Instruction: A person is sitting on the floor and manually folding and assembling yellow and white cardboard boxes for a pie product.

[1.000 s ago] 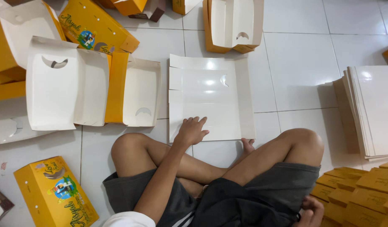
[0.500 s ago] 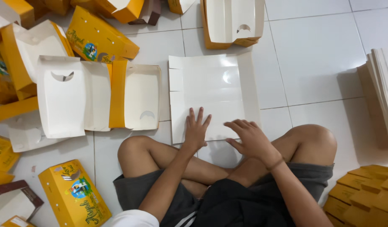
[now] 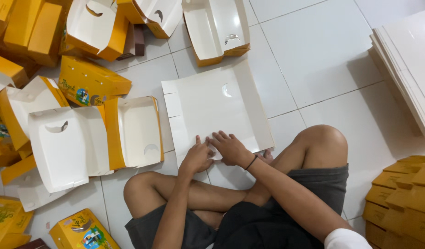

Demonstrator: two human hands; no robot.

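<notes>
Both hands flat on near edge of unfolded white carton blank [image 3: 217, 108] (floor tiles beneath): left hand [image 3: 197, 158] and right hand [image 3: 230, 149] touching, fingers spread, gripping nothing

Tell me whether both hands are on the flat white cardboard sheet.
Yes, the left hand and the right hand both press side by side on the near edge of the flat white cardboard sheet on the floor.

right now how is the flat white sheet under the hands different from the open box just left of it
The flat sheet lies unfolded on the tiles, all white; the open box is folded up with raised orange walls. Both the left hand and right hand press on the sheet; the box lies untouched. Both have white card faces and a half-moon cutout.
</notes>
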